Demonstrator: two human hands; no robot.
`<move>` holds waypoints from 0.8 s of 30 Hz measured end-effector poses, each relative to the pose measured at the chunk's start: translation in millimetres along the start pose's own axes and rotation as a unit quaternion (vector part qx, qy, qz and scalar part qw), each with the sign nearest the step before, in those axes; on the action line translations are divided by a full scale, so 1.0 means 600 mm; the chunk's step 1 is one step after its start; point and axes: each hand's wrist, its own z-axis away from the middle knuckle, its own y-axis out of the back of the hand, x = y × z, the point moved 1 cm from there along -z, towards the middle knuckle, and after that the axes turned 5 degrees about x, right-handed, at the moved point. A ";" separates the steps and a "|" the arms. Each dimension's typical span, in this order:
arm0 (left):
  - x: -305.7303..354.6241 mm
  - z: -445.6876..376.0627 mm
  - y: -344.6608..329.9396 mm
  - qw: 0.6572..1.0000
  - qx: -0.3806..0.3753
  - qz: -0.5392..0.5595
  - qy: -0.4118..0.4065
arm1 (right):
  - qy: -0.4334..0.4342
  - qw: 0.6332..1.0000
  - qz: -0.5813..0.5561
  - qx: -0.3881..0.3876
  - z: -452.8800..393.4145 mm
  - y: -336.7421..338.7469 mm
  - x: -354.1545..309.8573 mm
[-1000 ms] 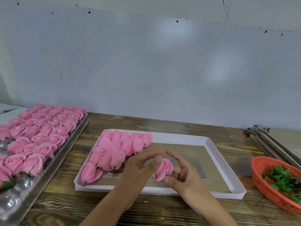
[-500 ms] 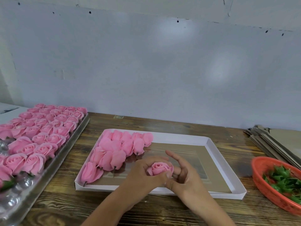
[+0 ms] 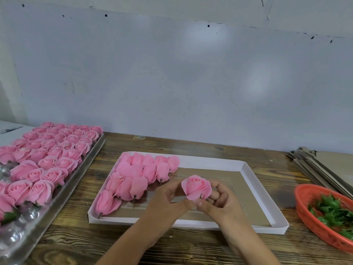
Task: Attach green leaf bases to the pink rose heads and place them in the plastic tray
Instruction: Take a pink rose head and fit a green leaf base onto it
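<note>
A pink rose head (image 3: pixel 196 186) stands upright between both hands, above the white cardboard box (image 3: pixel 265 196). My left hand (image 3: pixel 168 197) pinches its lower left side with thumb and fingers. My right hand (image 3: pixel 219 201) grips its base from the right, with the thumb at the short dark stem. Several more pink rose heads (image 3: pixel 137 178) lie on their sides in the box's left part. The clear plastic tray (image 3: pixel 28 226) at the far left holds several rows of upright roses (image 3: pixel 49 155). Green leaf bases (image 3: pixel 334 211) lie in an orange basket (image 3: pixel 305 213) at the right.
A stack of flat cardboard sheets (image 3: pixel 328 165) lies at the back right. The wooden table (image 3: pixel 191 245) ends at a pale wall behind. The near cells of the plastic tray hold no roses.
The rose was turned from lying sideways between my fingers to upright and lifted a little. Both hands stayed over the box.
</note>
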 end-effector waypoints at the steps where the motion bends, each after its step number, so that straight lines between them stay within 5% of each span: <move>1: 0.001 0.000 0.000 1.000 0.005 0.003 -0.004 | 0.003 1.000 0.005 0.001 0.000 0.000 0.000; 17: 0.010 0.003 0.002 0.991 0.051 0.122 0.017 | -0.036 0.999 -0.014 0.032 0.002 0.005 -0.004; 24: 0.008 0.005 -0.001 0.995 0.058 0.080 -0.021 | -0.022 0.999 0.008 0.046 0.002 0.006 -0.003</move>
